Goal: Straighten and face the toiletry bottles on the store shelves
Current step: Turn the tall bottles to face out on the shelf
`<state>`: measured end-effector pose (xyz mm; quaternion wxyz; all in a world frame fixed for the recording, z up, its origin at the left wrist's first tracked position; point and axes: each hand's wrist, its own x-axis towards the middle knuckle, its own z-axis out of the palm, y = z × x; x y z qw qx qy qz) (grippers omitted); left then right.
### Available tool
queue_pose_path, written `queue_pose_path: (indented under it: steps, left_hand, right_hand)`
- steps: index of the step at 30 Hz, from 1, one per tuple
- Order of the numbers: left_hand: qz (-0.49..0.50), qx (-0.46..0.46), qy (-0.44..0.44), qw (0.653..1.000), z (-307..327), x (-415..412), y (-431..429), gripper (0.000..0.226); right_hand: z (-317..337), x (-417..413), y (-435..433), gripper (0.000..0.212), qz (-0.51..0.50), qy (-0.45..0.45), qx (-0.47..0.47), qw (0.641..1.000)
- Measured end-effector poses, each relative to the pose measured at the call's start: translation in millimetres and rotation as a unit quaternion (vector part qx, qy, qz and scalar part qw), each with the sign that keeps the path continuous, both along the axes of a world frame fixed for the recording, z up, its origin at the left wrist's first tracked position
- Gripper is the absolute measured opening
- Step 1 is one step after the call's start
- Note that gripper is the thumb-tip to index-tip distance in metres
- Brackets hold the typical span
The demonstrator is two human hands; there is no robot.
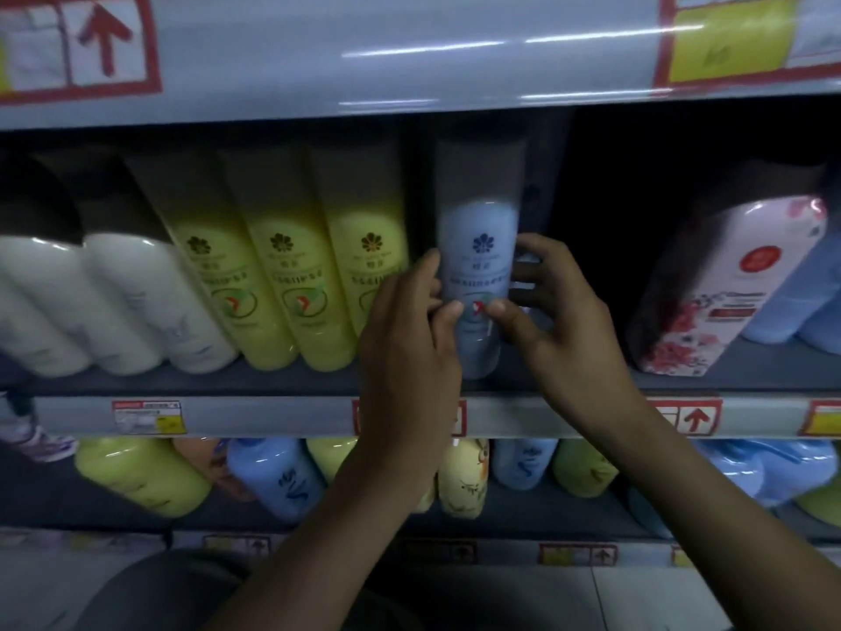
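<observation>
Bottle in hand: blue bottle (478, 248) stands upright near the front edge of the middle shelf (273, 416), about midway along it; its printed label faces outward; whether its base rests on the shelf I cannot tell, since the hands hide it
Left hand (409, 348): curled round the bottle's left side, thumb pressed on the lower label
Right hand (564, 330): curled round the right side in mirror fashion, thumb on the label, fingers reaching behind
Reason for the hold: a grip from both sides probably lets the person twist the bottle square to the front edge and keep it upright
Yellow bottles (273, 289): three stand side by side just left of the blue one, labels outward; they look already faced
White bottles (136, 302): stand toward the left end of the same shelf; their print is too blurred to read
Pink pack (728, 289): stands near the right end; a dark gap lies between it and the blue bottle
Lower shelf bottles (277, 475): yellow, blue and cream ones stand at mixed angles; that row likely still needs straightening
</observation>
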<state>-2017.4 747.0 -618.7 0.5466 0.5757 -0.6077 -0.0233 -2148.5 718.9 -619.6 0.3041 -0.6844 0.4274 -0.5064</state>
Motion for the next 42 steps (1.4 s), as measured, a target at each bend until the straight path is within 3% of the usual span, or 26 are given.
queue_pose_path:
  steps: [13, 19, 25, 29, 34, 42]
  left_hand:
    - [0.021, -0.026, -0.02, 0.999, 0.9, 8.0, 3.9, 0.038]
    - [-0.057, -0.057, -0.106, 0.991, 14.8, -18.4, 6.0, 0.028]
    - [-0.125, -0.064, -0.159, 0.977, 13.0, -84.8, 0.6, 0.026]
    - [-0.222, -0.051, -0.112, 0.967, 15.3, -146.5, 3.1, 0.026]
    - [-0.289, 0.006, -0.069, 0.955, 11.7, -220.4, -10.8, 0.031]
    - [-0.266, 0.076, -0.028, 0.961, -1.6, -279.7, -38.1, 0.039]
  right_hand:
    - [0.3, 18.3, -4.5, 0.047, -0.007, 0.013, -0.001, 1.0]
    - [5.9, -12.6, 8.8, 0.047, -0.022, 0.123, -0.026, 0.992]
    - [8.6, -100.7, 30.0, 0.023, -0.162, 0.255, -0.098, 0.948]
    - [5.3, -163.1, 45.4, 0.017, -0.289, 0.203, -0.094, 0.931]
    - [6.2, -223.4, 47.0, 0.019, -0.412, 0.095, -0.008, 0.906]
    - [4.7, -258.0, 9.8, 0.044, -0.363, 0.012, 0.032, 0.931]
